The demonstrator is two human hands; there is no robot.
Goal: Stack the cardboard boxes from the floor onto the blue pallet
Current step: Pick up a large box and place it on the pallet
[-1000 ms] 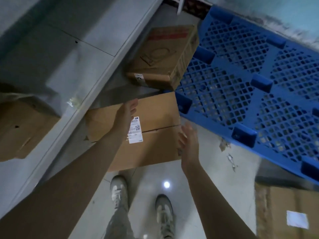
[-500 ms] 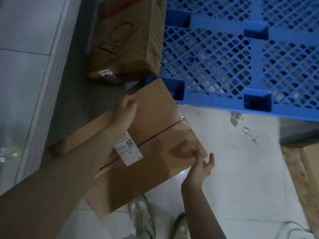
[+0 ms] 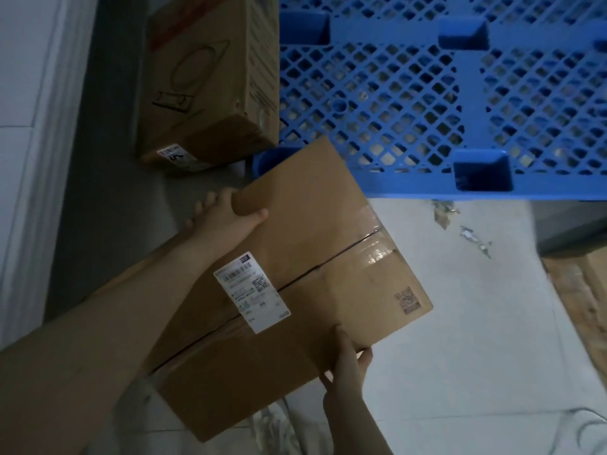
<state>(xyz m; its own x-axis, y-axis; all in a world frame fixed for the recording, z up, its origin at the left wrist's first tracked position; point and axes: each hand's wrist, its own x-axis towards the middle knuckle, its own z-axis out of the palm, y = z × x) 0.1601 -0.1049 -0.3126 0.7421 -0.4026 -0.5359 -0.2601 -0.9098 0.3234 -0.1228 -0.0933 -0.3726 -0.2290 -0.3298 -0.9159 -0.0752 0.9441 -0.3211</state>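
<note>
A person is holding a cardboard box (image 3: 295, 274) in both hands, just in front of the blue pallet (image 3: 473, 93), and the box is sitting at a slant, with its far corner covering the pallet's near left corner. The left hand (image 3: 226, 218) is gripping the far left corner of the box, its thumb lying flat on the top face and its fingers spreading down over the edge. The right hand (image 3: 345, 366) is clamping the near right edge, thumb pressing on top and fingers curling underneath. A taped seam is running across the top of the box, a white shipping label (image 3: 251, 292) is sticking over that seam near the left side, and a small printed square code (image 3: 407, 300) is showing toward the right corner. A second box (image 3: 210, 83), taller and printed with dark outlines, is standing on the grey strip of floor at the far left, just beside the pallet's left edge. The pallet is lying flat, its open grid bare where I can see it. On the pale floor (image 3: 460, 339) to the right, a few torn scraps (image 3: 446, 213) are lying near the pallet's near edge, and more cardboard (image 3: 584, 290) is peeking in at the right margin.
</note>
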